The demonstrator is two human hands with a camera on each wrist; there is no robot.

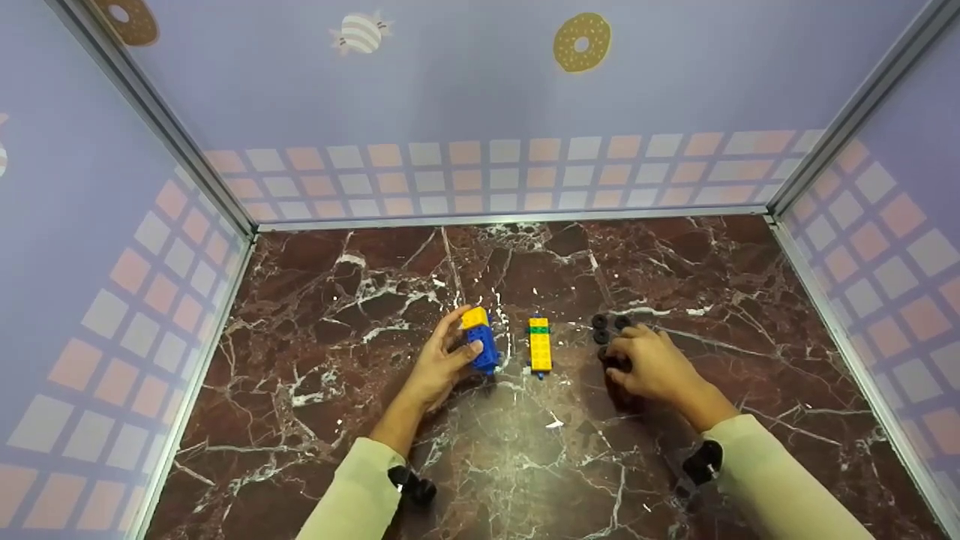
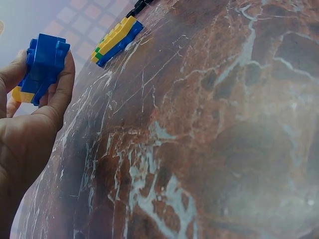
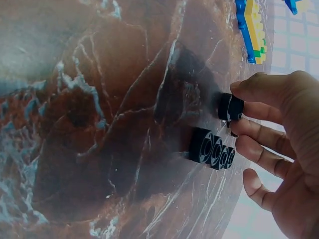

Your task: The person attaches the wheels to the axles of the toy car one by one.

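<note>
My left hand (image 1: 439, 367) holds a toy block vehicle body (image 1: 482, 346), blue with a yellow block at its far end. In the left wrist view, thumb and fingers grip the blue body (image 2: 47, 59) from both sides, raised off the table. My right hand (image 1: 654, 365) pinches a small black toy wheel (image 3: 231, 106) between thumb and fingers, close over the table. Several more black wheels (image 1: 600, 322) stand right by its fingertips, some in a row in the right wrist view. Between the hands lies a long yellow block piece (image 1: 540, 349) with a green strip and a blue base.
A dark red marbled table (image 1: 510, 465) lies under everything. Lilac panels with a checked pattern (image 1: 502, 176) close off the back and both sides, with metal edging (image 1: 510, 219) along the table. Black camera straps (image 1: 411, 486) sit on both wrists.
</note>
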